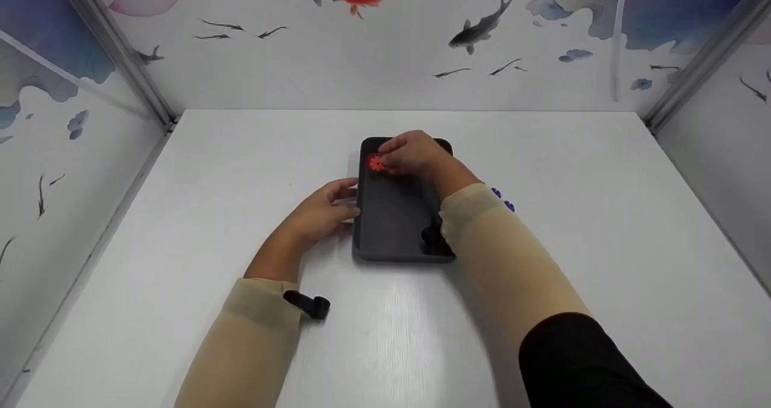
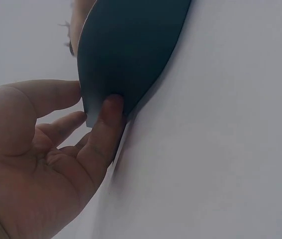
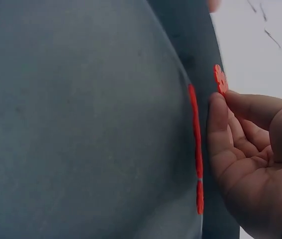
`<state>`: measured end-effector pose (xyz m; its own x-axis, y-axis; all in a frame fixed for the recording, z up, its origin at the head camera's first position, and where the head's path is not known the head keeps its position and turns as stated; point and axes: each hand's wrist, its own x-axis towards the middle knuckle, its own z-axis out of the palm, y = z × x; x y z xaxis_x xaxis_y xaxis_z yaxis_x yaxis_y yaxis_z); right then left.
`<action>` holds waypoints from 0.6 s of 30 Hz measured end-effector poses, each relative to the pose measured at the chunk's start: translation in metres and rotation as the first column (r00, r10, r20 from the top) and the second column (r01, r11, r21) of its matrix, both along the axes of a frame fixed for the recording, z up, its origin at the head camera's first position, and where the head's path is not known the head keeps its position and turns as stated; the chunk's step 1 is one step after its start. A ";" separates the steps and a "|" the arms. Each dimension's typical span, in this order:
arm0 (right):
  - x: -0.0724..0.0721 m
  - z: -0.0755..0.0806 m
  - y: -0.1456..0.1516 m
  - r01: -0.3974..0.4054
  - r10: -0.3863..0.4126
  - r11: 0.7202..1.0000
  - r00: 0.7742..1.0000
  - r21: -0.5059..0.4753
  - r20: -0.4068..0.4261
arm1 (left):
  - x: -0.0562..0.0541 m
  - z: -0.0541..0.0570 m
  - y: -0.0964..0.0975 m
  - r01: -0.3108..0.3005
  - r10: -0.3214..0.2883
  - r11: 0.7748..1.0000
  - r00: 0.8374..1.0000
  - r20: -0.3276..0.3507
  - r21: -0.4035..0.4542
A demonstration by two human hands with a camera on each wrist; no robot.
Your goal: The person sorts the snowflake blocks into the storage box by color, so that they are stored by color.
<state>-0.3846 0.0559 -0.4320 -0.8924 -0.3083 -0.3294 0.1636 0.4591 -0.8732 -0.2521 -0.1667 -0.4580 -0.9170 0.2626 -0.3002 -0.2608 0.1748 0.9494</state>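
Observation:
My right hand (image 1: 412,153) is over the far part of a dark grey rectangular tray (image 1: 391,215). Between thumb and fingertips it pinches a red flower-shaped disc (image 3: 220,79), raised above other red pieces (image 3: 196,137). Those pieces, seen nearly edge-on in the right wrist view, lie in a row inside the tray. A red disc (image 1: 376,163) shows beside the fingertips in the head view. My left hand (image 1: 322,212) is at the tray's left side, its extended fingers (image 2: 112,107) touching the outer wall. The right hand and forearm hide part of the tray's right side.
Purple flower-shaped discs (image 1: 502,199) show just past the right sleeve, to the right of the tray. The white table (image 1: 241,173) is bounded by printed panels (image 1: 385,64) at the back and sides. A black wrist mount (image 1: 308,304) sticks out from the left sleeve.

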 end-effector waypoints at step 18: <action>-0.002 -0.009 -0.002 -0.023 0.029 0.991 0.999 0.128 -0.045 | -0.001 -0.001 0.001 -0.006 0.006 1.000 1.000 -0.003 -0.008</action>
<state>-0.3862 0.0538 -0.4406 -0.9000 -0.2898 -0.3255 0.1105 0.5708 -0.8136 -0.2526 -0.1654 -0.4591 -0.9193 0.2549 -0.2998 -0.2594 0.1804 0.9488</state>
